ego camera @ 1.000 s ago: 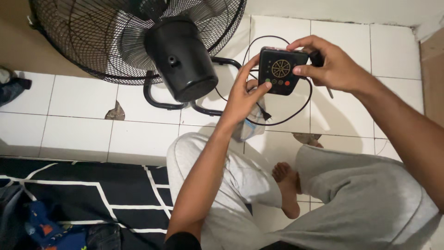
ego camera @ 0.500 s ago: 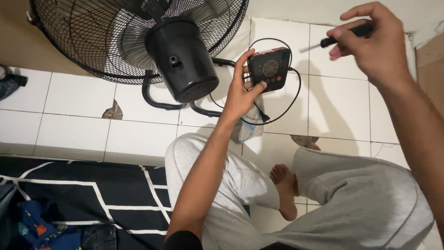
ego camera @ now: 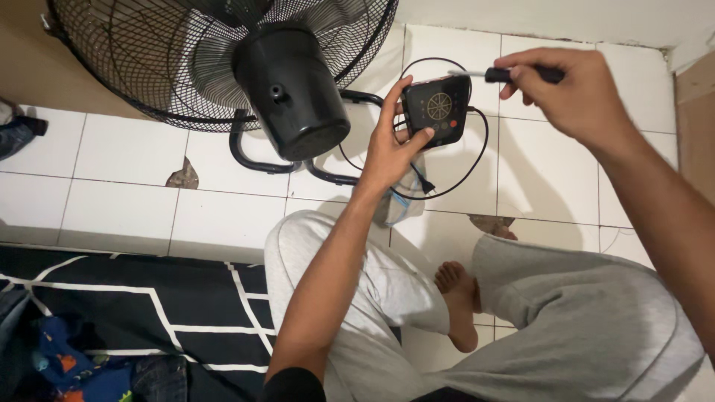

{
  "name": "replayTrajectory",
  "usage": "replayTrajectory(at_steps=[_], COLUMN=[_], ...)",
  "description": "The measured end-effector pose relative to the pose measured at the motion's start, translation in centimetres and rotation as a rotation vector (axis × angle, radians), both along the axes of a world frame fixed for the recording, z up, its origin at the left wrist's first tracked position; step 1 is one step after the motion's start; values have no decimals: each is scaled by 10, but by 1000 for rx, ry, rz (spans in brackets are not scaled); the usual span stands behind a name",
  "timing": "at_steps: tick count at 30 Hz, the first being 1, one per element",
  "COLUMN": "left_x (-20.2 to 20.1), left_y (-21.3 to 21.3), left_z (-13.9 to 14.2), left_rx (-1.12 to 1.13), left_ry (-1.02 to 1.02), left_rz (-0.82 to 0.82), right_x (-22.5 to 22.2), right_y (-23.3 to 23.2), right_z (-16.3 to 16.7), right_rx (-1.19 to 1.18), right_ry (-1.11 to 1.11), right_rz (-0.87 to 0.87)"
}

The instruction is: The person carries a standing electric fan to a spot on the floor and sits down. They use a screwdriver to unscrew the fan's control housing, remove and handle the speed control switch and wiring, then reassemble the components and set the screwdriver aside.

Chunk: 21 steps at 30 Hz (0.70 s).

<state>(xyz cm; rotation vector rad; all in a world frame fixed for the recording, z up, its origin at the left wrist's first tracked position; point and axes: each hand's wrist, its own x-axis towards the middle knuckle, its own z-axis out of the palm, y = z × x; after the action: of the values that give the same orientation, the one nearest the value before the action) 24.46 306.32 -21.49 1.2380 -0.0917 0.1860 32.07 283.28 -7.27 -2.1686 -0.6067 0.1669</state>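
Two hands are working above the white tiled floor (ego camera: 119, 156), and both are occupied. Your left hand (ego camera: 391, 149) is gripping a small black rectangular control panel (ego camera: 438, 110) with a round dial and coloured buttons on its face; the fingers are wrapping around its left edge and your thumb is pressing on its lower front, so the panel is sitting just above and to the right of your palm, tilted toward you. Your right hand (ego camera: 577, 93) is clenching the black handle of a slim screwdriver (ego camera: 495, 74), with the metal shaft pointing left and its tip hovering at the upper right corner of the panel; whether the tip is touching the panel, you cannot tell from this view. The panel is lying between your two hands, held up off the floor.

A thin black power cable (ego camera: 477, 160) is looping around and below the panel, with its plug lying on the tiles near your left wrist. To the left of the panel, a large black floor fan (ego camera: 290, 89) with a wire mesh guard is lying tilted, its round motor housing facing you and its curved tubular stand resting on the tiles. You are sitting cross-legged in grey trousers (ego camera: 588, 327), one bare foot (ego camera: 458, 298) showing between your knees. A black rug with white lines (ego camera: 134, 298) is lying at your left.
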Motion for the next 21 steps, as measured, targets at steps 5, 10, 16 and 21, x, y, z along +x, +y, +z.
replayTrajectory(at_steps=[5,10,16,21], left_x=[-2,-2,-6,-10], left_y=[-5,-7,-9,-8], left_z=[3,4,8,14], left_rx=[-87,25,135,294], left_ry=[6,21,-124,-139], left_rz=[-11,43,131,191], right_x=[-3,-16,-28,-32], right_y=[3,13,31,42], right_z=[-6,0,10,-2], right_rx=[-110,-583,-616,-557], right_ry=[-165,-333,-56,162], right_rz=[165,190,124,65])
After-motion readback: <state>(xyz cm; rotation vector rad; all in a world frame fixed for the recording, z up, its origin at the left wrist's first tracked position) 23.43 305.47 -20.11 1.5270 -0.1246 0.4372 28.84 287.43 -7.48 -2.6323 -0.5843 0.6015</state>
